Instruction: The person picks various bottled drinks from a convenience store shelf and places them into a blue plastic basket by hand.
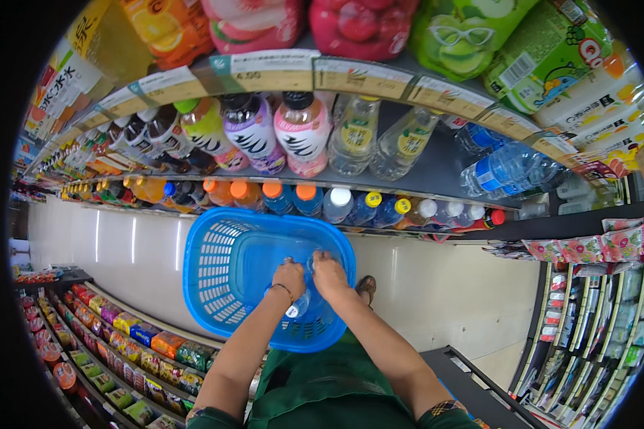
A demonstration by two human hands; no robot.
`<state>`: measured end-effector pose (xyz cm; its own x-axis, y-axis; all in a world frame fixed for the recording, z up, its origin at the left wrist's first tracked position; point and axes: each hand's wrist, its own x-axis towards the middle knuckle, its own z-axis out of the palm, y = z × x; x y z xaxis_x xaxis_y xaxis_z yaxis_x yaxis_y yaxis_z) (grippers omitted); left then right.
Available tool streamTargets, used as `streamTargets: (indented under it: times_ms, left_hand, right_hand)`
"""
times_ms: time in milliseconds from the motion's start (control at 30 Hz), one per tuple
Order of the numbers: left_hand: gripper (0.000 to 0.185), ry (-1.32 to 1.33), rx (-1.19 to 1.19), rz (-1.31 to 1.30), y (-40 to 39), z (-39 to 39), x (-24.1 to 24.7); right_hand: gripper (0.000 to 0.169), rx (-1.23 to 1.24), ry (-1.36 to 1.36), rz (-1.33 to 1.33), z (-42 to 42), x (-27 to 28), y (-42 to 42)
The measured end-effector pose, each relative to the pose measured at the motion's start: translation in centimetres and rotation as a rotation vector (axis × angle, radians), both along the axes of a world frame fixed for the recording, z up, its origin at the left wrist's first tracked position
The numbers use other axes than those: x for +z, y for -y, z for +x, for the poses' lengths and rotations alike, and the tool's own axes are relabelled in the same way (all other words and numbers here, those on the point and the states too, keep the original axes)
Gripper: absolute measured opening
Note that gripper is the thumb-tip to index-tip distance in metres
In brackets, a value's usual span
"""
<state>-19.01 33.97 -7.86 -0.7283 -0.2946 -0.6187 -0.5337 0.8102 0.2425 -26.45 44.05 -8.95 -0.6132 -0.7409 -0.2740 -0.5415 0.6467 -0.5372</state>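
Both hands are down inside a blue plastic shopping basket (193, 300) with slotted walls. My right hand (328, 276) curls around a clear plastic bottle (310, 264), mostly hidden by the fingers. Close beside it, my left hand (290, 280) has its fingers bent, palm down; a small clear piece shows at the fingertips, but its grip is hidden. Below my left wrist lies a clear bottle with a white cap (291, 311), in the near part of the basket.
Ahead runs a drinks shelf (440, 155) with upright bottles; several blue-labelled water bottles (494, 169) lie on their sides at its right. Packaged snacks fill a rack (145, 332) at left. Pink packets (579, 249) hang at right. A sandalled foot (366, 287) stands beside the basket.
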Motion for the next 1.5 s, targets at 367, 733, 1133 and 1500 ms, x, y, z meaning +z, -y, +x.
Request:
streamTargets:
  times_ms: [367, 733, 1133, 1500]
  left_hand:
    - [0.030, 0.020, -0.011, -0.040, 0.0, -0.6, 0.8]
    - [0.051, -0.144, 0.062, -0.065, -0.1, -0.4, 4.5]
    - [0.036, -1.150, 0.073, 0.344, -8.6, -24.2, 19.9]
    - [0.018, -1.122, -0.061, 0.061, -4.8, -31.1, 18.1]
  right_hand:
    - [0.040, 0.106, 0.058, 0.027, -0.6, 1.7, -0.3]
    - [0.031, -0.195, 0.246, -0.526, -7.3, 10.7, -7.3]
    - [0.027, -0.319, -0.453, -0.523, -27.2, 22.8, -7.3]
    - [0.023, -0.249, -0.527, -0.489, -30.4, 24.9, -7.6]
